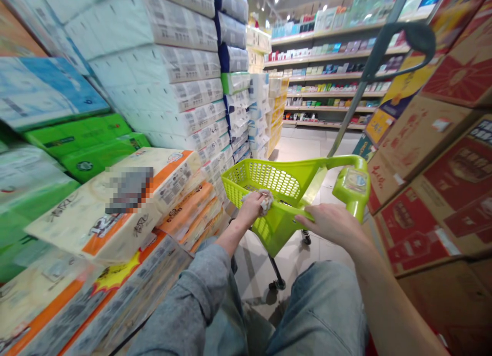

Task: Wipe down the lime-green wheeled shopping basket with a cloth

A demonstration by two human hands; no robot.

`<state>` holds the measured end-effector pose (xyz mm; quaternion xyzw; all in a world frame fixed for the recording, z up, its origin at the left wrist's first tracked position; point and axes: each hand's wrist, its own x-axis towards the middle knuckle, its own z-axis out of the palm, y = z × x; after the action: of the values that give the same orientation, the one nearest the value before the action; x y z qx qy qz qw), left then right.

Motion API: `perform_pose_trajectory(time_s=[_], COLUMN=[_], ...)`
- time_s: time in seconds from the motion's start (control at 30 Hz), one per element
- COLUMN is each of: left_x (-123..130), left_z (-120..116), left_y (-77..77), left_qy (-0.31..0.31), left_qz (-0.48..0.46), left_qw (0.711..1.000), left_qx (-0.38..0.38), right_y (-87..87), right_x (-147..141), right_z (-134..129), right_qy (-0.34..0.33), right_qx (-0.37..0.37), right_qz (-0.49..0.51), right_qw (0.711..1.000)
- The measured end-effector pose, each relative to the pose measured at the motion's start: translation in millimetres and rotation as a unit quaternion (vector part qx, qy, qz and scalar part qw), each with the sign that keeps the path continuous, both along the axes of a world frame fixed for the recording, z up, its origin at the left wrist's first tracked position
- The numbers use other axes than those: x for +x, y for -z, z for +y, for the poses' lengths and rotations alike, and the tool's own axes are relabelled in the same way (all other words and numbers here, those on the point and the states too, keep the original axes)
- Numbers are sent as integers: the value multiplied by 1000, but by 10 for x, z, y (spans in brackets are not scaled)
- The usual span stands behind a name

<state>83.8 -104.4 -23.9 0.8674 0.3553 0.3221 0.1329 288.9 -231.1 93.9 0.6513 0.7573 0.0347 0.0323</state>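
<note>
A lime-green plastic shopping cart [274, 238] with perforated basket sides stands on casters in front of my knees. My left hand [252, 206] is closed round a crumpled whitish cloth [266, 202] and presses it against the near rim of the basket. Farther right, my right hand [332, 221] grips the cart's near edge, just below the moulded handle [351, 185]. The thumb side of that hand shows, while its other fingertips are partly hidden.
Wrapped tissue packs [184, 63] are stacked high on the left, with a lower pile of orange-and-cream packs [169, 181] nearby. Red and brown cartons [415, 217] wall the right side. A grey pole with a loop handle [353, 97] leans behind the cart. Stocked shelves [326, 74] stand beyond.
</note>
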Motion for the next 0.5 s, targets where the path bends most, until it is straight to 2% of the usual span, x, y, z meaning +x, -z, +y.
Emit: perform_pose_trajectory(time_s=[0.2,0.3,0.4,0.5], left_x=[31,19,6,-8], left_z=[19,24,59,133], left_y=[36,52,77,123], left_qy=[82,95,106,94], left_qz=[120,115,78,60], left_qw=[984,982,986,990], left_qx=[107,118,98,90], right_y=[7,15,21,32], right_x=[-9,-14,-7,31], right_z=[-115,-186,-218,-212], right_qy=[-16,-24,-24,-24], right_qx=[0,5,6,13], right_qz=[-15,-24,-26,-31], right_qw=[1000,999,999,999])
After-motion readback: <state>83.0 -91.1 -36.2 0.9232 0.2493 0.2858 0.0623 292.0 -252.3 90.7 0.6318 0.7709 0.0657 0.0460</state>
